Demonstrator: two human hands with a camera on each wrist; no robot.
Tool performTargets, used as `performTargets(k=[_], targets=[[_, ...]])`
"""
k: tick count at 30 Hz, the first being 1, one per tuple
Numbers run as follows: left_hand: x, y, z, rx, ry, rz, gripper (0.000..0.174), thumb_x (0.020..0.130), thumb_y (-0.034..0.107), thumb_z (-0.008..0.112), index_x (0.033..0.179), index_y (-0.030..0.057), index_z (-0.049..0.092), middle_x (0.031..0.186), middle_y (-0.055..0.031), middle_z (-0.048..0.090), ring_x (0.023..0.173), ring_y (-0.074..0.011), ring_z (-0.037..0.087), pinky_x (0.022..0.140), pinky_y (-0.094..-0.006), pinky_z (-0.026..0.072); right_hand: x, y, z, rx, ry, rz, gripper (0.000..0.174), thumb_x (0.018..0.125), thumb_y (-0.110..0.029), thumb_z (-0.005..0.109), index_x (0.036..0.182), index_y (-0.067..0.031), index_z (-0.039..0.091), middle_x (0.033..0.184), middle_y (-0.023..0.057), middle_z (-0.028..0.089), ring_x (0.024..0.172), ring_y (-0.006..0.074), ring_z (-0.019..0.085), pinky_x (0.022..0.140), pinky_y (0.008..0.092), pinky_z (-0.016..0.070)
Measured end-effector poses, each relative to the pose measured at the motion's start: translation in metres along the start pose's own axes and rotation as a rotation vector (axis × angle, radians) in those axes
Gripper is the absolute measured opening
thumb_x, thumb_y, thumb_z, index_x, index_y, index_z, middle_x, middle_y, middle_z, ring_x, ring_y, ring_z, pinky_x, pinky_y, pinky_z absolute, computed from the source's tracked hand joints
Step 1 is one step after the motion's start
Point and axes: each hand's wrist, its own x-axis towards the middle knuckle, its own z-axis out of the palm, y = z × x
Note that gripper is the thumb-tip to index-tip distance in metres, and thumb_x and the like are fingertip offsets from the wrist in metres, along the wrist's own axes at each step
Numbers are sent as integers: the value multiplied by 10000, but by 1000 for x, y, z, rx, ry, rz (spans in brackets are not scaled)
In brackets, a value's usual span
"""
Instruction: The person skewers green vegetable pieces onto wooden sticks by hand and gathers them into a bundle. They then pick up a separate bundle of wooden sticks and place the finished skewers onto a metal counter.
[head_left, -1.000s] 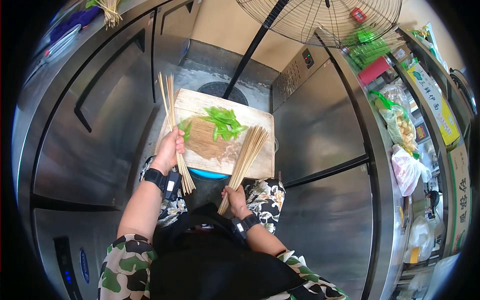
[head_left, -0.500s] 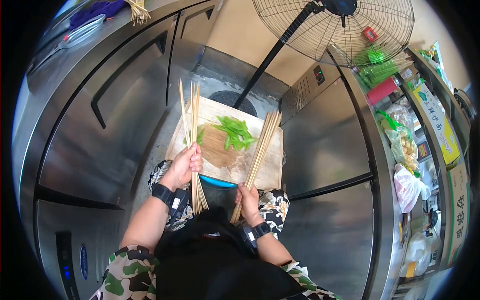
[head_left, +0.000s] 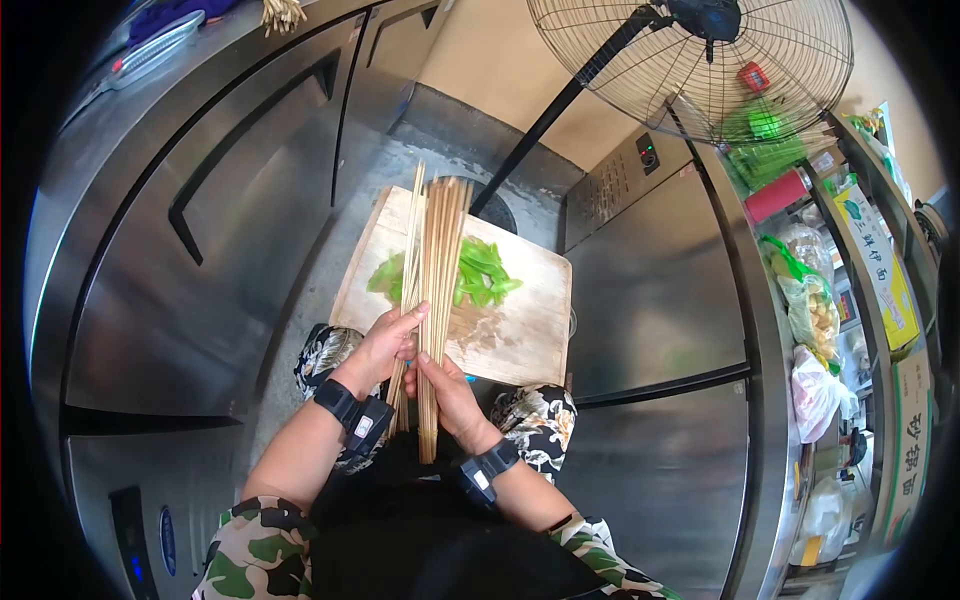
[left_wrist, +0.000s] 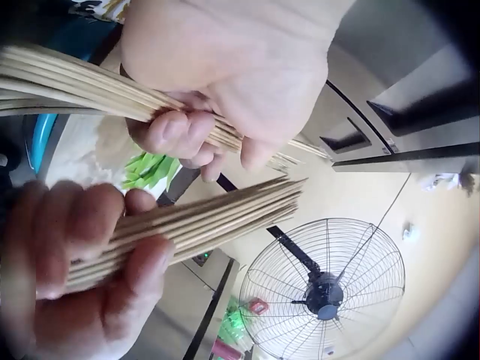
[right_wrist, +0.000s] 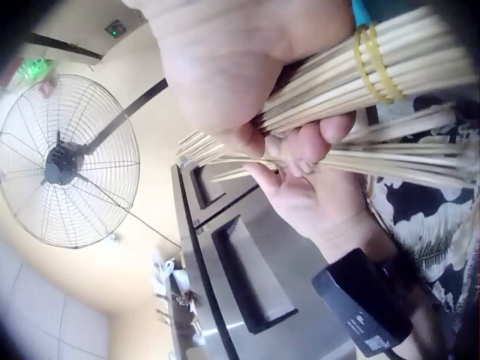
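My left hand (head_left: 383, 345) grips a loose, thinner bunch of bamboo skewers (head_left: 410, 245) above the near edge of a wooden cutting board (head_left: 535, 325). Close beside it, my right hand (head_left: 452, 400) holds a thicker bundle of skewers (head_left: 440, 280), which stands almost parallel to the first. A yellow rubber band (right_wrist: 373, 64) wraps the thick bundle near one end in the right wrist view. Both bunches overlap the board in the head view. Sliced green vegetable pieces (head_left: 485, 275) lie on the board behind them.
A black wire fan (head_left: 700, 65) stands on a pole beyond the board. Steel refrigerator cabinets (head_left: 200, 290) flank both sides. At the right, shelves carry plastic bags (head_left: 815, 390) and cartons (head_left: 880, 260). More skewers (head_left: 283, 14) lie on the left counter.
The right hand has brought its thick bundle left and turned it more upright, next to the left hand's bunch. The two hands, formerly well apart, are now close together. The head view has shifted slightly.
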Motion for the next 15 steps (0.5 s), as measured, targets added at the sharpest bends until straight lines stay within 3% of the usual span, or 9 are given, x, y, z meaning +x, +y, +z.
performTargets(k=[5, 8, 15], targets=[[8, -3, -2, 36, -66, 26, 231, 849, 287, 598, 914, 71, 544, 604, 59, 488, 415, -3, 311, 378, -164, 241, 1, 9, 1, -26, 77, -50, 237, 919, -247, 481, 1072, -76, 542, 862, -9, 568, 722, 81, 532, 660, 230, 450], [0, 5, 13, 41, 7, 52, 189, 863, 252, 576, 936, 81, 542, 629, 67, 497, 439, 5, 323, 391, -153, 238, -1, 7, 7, 44, 145, -87, 214, 913, -238, 492, 1032, -72, 557, 818, -2, 572, 692, 79, 532, 636, 229, 451], [10, -4, -2, 55, -19, 65, 169, 840, 218, 593, 890, 63, 548, 605, 54, 501, 428, -2, 343, 385, -158, 253, -6, 4, 2, 154, 206, -32, 189, 910, -224, 488, 945, -55, 565, 733, 26, 577, 626, 107, 535, 605, 239, 459]])
